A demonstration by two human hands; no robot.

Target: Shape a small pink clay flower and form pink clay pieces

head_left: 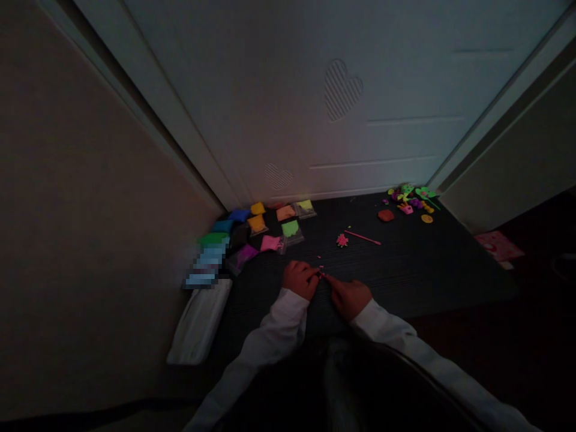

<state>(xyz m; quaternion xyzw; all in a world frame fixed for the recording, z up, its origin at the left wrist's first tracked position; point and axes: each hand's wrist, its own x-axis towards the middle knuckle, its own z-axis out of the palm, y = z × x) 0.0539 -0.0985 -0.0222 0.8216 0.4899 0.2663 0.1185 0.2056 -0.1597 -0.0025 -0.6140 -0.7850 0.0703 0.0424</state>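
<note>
My left hand (300, 279) rests on the dark table with its fingers bent together, beside a tiny pink piece of clay (322, 275). From the other side, my right hand (351, 296) reaches to the same spot, its index finger stretched toward the piece and the others curled under. The fingertips nearly meet there; dim light hides exactly which fingers grip it. Just beyond lie small pink bits (321, 266). Farther off are a pink, flower-like clay shape (342, 240) with pale tips and a thin pink stick tool (362, 238).
Clay packets in several colours, such as a green packet (290, 228) and a pink packet (270, 243), spread at the back left. A white tray (198, 327) stands at the left edge. Small clay figures (407, 208) and a red lump (386, 215) lie back right, before a white door (288, 90).
</note>
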